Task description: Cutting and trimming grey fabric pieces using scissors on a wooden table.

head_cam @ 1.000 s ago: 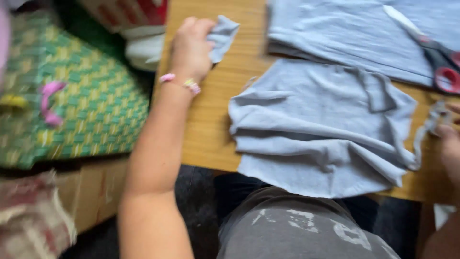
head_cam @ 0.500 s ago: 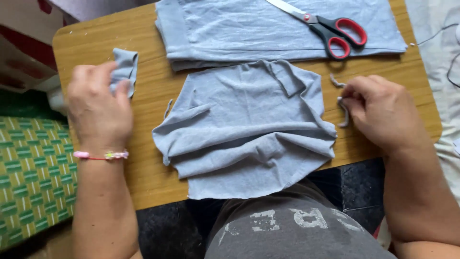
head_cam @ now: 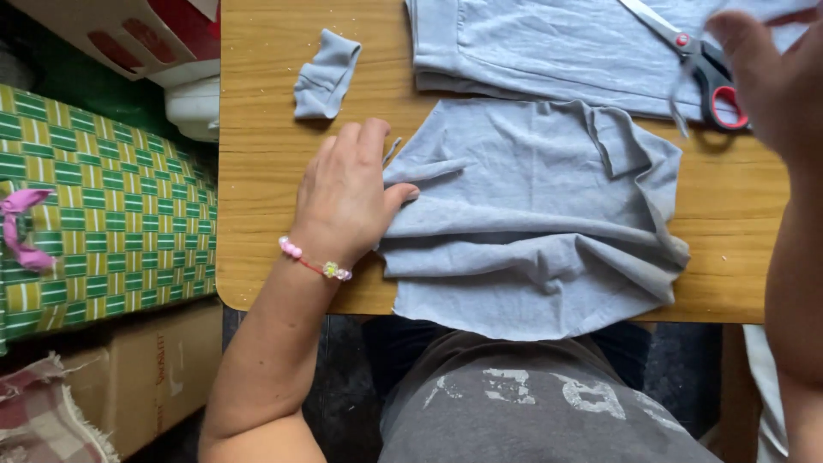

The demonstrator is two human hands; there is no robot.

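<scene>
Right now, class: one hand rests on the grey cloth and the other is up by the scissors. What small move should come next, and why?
Probably the right hand closes on the scissors: it hovers just over their handles, while the left hand lies flat on the edge of the rumpled grey cloth, pinning it.

Both arms are bare to above the elbow, with no sleeves showing. The left hand (head_cam: 347, 201), at the middle of the frame, has a thin red string bracelet (head_cam: 314, 261) at the wrist, strung with pink beads and a small pale flower bead. At the bottom centre is a grey T-shirt (head_cam: 549, 403) with a cracked, faded white print.
</scene>
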